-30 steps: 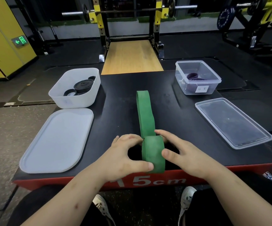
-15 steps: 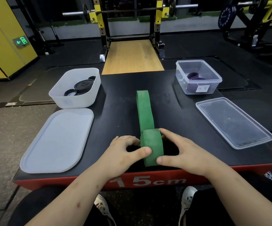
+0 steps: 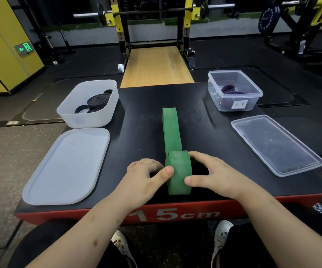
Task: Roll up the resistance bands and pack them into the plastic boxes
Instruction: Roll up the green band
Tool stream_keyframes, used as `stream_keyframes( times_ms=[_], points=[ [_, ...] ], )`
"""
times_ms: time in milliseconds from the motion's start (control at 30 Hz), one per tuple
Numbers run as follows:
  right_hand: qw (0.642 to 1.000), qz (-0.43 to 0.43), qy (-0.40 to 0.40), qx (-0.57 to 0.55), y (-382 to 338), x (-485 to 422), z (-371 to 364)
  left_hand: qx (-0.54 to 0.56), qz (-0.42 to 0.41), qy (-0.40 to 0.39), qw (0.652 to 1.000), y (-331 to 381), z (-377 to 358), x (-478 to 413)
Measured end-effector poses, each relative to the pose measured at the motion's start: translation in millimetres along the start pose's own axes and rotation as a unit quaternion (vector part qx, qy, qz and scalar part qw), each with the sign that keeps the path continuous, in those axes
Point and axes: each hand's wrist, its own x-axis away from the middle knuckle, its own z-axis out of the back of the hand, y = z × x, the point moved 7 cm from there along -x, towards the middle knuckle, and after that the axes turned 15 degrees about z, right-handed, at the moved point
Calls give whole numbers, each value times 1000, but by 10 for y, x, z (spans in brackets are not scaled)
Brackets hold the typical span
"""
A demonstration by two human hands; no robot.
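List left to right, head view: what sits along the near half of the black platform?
Frosted white lid → left hand → green band roll → right hand → clear lid. The white box and clear box behind overlap the lids sideways, so omitted.

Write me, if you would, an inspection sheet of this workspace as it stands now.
Surface: black-topped platform, red front edge marked 15cm.
Job's things: green band partly rolled, with the roll on edge near the front and the tail running away from the person. White box holds black rolls. Clear box holds a purple band. Both lids are off: white lid and clear lid each lie in front of their box.
Clutter: nothing seen.
Hands: left hand and right hand grip the roll from either side.
Cables: nothing seen.
Surroundings: squat rack with barbell, wooden floor strip, exit sign.
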Motion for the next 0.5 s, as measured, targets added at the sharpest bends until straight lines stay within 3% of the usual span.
stream_keyframes(
  times_ms=[167,267,500],
  points=[
    [1000,-10,-12,19,49,-5,9,45,1,6,999,36,113,152],
    [999,-15,-26,30,64,-3,3,65,-18,-38,997,98,160,238],
    [999,-22,-27,25,33,11,11,-32,-20,-68,997,139,67,252]
  ],
)
